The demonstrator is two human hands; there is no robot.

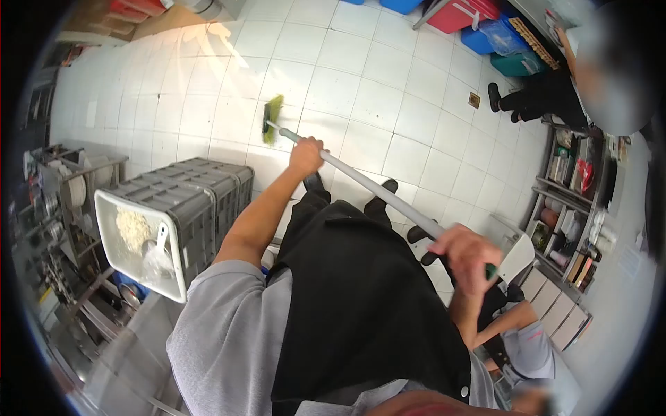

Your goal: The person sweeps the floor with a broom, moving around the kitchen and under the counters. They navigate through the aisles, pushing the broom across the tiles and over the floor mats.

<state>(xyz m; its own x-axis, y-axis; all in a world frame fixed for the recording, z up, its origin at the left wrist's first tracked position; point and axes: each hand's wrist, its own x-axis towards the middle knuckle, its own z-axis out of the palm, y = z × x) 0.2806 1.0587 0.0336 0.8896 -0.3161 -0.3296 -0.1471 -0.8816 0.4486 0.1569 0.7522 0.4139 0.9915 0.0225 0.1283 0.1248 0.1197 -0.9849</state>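
A broom with a green bristle head (272, 119) rests on the white tiled floor (361, 76), its long grey handle (374, 188) running back toward me. My left hand (306, 156) grips the handle lower down, nearer the bristles, arm stretched out. My right hand (466, 251) is closed around the upper end of the handle, close to my body. I wear a black apron over a grey shirt, and my black shoes (388, 186) show below the handle.
Stacked grey crates (201, 194) stand at left, with a white tub (139, 243) of pale food and a scoop on top. Metal racks line the left side. Another person (548, 93) stands at upper right near shelves (572, 208) and coloured bins (461, 15).
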